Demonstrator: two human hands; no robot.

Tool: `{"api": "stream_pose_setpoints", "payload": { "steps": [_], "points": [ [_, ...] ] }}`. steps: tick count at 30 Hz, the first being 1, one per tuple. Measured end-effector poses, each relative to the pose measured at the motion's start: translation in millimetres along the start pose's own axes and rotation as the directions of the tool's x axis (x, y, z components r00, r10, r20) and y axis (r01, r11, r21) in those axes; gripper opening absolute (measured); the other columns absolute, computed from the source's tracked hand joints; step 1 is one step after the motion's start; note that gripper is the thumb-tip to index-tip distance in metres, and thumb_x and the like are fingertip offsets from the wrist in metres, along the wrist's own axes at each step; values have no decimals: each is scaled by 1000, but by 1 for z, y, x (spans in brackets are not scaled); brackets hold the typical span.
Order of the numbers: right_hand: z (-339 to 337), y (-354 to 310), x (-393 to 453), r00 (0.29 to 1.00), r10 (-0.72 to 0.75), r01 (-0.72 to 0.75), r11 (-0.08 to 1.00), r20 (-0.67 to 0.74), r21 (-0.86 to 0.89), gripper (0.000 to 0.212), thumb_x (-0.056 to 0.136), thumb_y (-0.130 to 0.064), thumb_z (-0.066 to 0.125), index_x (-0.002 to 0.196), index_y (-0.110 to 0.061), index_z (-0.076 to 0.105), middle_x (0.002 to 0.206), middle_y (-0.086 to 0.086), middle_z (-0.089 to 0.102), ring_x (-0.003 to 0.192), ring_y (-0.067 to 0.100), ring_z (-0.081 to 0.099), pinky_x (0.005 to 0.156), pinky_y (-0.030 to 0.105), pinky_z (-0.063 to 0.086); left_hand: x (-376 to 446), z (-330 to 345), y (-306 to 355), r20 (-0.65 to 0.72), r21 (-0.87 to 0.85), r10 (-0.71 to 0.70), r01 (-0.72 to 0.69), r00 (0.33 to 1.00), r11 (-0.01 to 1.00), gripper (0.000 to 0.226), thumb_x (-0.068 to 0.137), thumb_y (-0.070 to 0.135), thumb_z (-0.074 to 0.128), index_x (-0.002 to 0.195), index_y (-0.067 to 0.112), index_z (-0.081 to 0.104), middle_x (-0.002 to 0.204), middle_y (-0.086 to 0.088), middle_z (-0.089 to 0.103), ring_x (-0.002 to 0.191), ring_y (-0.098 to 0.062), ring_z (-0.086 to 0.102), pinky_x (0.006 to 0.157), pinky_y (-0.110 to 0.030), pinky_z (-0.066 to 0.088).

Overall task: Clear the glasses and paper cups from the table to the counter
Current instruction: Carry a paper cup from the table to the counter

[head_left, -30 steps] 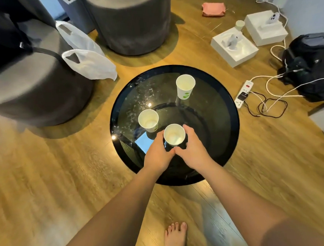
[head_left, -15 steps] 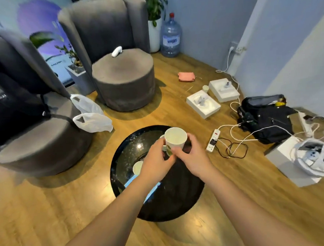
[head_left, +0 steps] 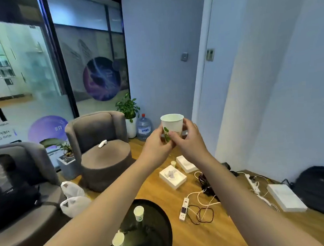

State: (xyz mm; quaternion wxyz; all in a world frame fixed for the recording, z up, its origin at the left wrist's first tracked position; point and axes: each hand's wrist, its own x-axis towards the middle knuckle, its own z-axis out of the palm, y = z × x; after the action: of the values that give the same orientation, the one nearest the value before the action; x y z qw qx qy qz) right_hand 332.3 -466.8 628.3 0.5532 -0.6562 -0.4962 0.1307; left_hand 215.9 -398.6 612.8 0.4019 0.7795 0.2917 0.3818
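I hold a white paper cup with a green leaf print (head_left: 173, 125) upright at chest height, well above the floor. My left hand (head_left: 156, 143) grips its lower left side and my right hand (head_left: 189, 140) grips its lower right side. Far below, near the bottom edge of the view, the round black glass table (head_left: 160, 227) carries two more white paper cups: one (head_left: 138, 213) toward the back and one (head_left: 118, 240) nearer me. No counter is in view.
Two grey armchairs (head_left: 103, 151) (head_left: 21, 203) stand at the left, with white plastic bags (head_left: 73, 199) on the near one. White boxes (head_left: 172, 176), a power strip (head_left: 183, 209) with cables and a black backpack (head_left: 316, 188) lie on the wooden floor at the right. A water bottle (head_left: 143, 127) and a plant (head_left: 128, 109) stand by the wall.
Both hands lifted the cup off the table and raised it high. My view tilted up from the table top to the room.
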Motion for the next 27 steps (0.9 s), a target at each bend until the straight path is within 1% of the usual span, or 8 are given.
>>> {"api": "stream_pose_setpoints", "payload": {
  "steps": [3, 6, 8, 10, 14, 19, 22, 27],
  "points": [
    [-55, -33, -36, 999, -45, 46, 999, -31, 29, 65, 93, -38, 68, 149, -26, 36, 140, 1, 48, 125, 21, 54, 92, 32, 58, -27, 17, 56, 10, -48, 80, -79, 997, 996, 61, 97, 28, 70, 149, 36, 41, 109, 35, 57, 105, 10, 59, 69, -2, 48],
    [-100, -55, -69, 997, -75, 77, 995, -23, 57, 67, 92, -43, 67, 149, -27, 37, 140, 0, 51, 123, 20, 57, 86, 27, 60, -56, 31, 94, -21, -105, 152, -153, 988, 983, 69, 95, 34, 70, 145, 53, 26, 112, 40, 54, 105, 21, 56, 71, -6, 52],
    [-126, -69, -86, 995, -91, 93, 994, -29, 55, 66, 92, -44, 66, 149, -28, 36, 140, -1, 51, 121, 19, 57, 81, 21, 59, -69, 39, 116, -47, -100, 178, -182, 983, 978, 64, 95, 39, 69, 137, 56, 24, 117, 27, 56, 104, 10, 62, 77, -17, 59],
    [-146, -83, -99, 993, -104, 107, 993, -46, 51, 64, 94, -41, 65, 150, -28, 36, 138, -1, 52, 118, 18, 58, 77, 16, 58, -76, 46, 137, -52, -108, 194, -199, 980, 974, 59, 95, 39, 69, 133, 50, 25, 123, 13, 59, 109, -4, 64, 85, -27, 61],
    [-175, -106, -115, 983, -136, 145, 987, -121, 72, 58, 95, -34, 65, 146, -27, 38, 127, -5, 55, 101, 7, 62, 65, 9, 53, -82, 57, 173, -49, -129, 262, -266, 964, 955, 57, 94, 43, 69, 132, 45, 26, 124, 13, 54, 108, -2, 60, 80, -19, 57],
    [-184, -114, -136, 955, -147, 169, 984, -258, 64, 47, 94, -31, 67, 134, -29, 41, 122, -8, 55, 102, 4, 59, 64, 6, 50, -86, 67, 186, -13, -183, 305, -302, 952, 936, 60, 93, 44, 70, 133, 48, 26, 119, 22, 50, 100, 11, 59, 72, -12, 55],
    [-186, -114, -146, 945, -135, 154, 987, -297, 44, 45, 94, -31, 68, 130, -30, 40, 119, -10, 54, 101, 0, 58, 63, 5, 49, -88, 73, 188, 10, -207, 342, -332, 940, 920, 61, 93, 43, 72, 131, 51, 25, 115, 29, 48, 100, 26, 51, 69, -4, 50],
    [-185, -115, -165, 940, -101, 96, 995, -327, -32, 46, 95, -36, 67, 130, -36, 37, 118, -15, 54, 102, 0, 58, 64, 4, 48, -97, 74, 186, 71, -248, 358, -331, 931, 911, 63, 88, 50, 72, 127, 58, 23, 114, 34, 46, 103, 10, 57, 73, -11, 53]
  ]
}}
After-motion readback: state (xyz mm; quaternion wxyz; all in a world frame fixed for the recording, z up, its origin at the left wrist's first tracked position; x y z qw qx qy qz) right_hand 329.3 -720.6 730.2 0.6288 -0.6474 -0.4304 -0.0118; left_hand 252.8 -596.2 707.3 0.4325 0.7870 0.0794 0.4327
